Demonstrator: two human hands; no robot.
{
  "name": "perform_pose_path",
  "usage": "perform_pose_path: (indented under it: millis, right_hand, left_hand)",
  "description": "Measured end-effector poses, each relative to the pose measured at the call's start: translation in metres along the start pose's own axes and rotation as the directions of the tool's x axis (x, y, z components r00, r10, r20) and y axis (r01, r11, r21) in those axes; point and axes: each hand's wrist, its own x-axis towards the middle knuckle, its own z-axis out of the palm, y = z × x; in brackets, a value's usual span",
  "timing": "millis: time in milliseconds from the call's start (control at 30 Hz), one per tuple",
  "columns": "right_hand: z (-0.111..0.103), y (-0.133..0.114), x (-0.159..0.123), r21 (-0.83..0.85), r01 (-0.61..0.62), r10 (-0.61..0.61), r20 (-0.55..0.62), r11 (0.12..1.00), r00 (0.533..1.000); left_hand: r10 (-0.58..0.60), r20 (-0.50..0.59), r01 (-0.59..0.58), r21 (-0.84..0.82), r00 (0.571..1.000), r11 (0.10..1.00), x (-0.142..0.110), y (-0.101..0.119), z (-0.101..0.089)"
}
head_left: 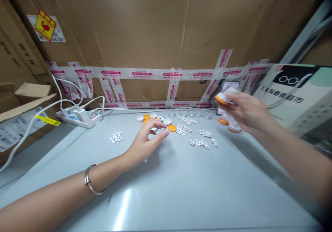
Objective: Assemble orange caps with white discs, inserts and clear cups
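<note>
My left hand hovers over the table with thumb and fingers apart and nothing between them. Just beyond its fingertips lie an orange round cap and several white caps. Raised at the right, my right hand grips a small round piece with an orange base and a whitish top, smeared by motion. Below that hand stand similar orange-based pieces with clear tops. White openwork plastic parts lie in loose groups between the hands. Left of my left hand is a cluster of small white curved pieces.
Clear domes line the table's back. A phone leans behind my right hand. A power strip with white cables sits back left, near an open carton. A large taped box walls the back; a paper bag stands right.
</note>
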Motion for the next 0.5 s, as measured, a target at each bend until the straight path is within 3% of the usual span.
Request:
perform_pose_path:
  millis: [100, 200, 267, 367, 500]
  right_hand:
    - [-0.058, -0.009, 0.008, -0.331, 0.075, -0.139, -0.173, 0.941, 0.975]
    - [-0.113, -0.003, 0.007, -0.72, -0.225, -0.089, -0.369, 0.657, 0.925]
    - [-0.143, 0.01, 0.009, -0.816, -0.28, -0.058, -0.356, 0.506, 0.933]
    - [-0.171, 0.035, 0.023, -0.908, -0.257, -0.039, -0.285, 0.33, 0.958]
    - [-0.179, 0.059, 0.047, -0.913, -0.213, -0.067, -0.251, 0.347, 0.966]
  left_hand:
    - [0.022, 0.004, -0.022, -0.001, 1.0, 1.0, 0.0, -0.001, 0.0]
    - [0.021, 0.017, -0.021, 0.007, 1.0, 1.0, 0.0, 0.0, 0.0]
    - [0.022, 0.034, -0.022, 0.014, 0.999, 1.0, 0.0, 0.001, 0.001]
    - [0.019, 0.062, -0.02, 0.028, 0.998, 0.999, -0.002, 0.002, 0.002]
    - [0.036, 0.1, -0.04, 0.042, 0.994, 0.998, -0.004, 0.005, 0.001]
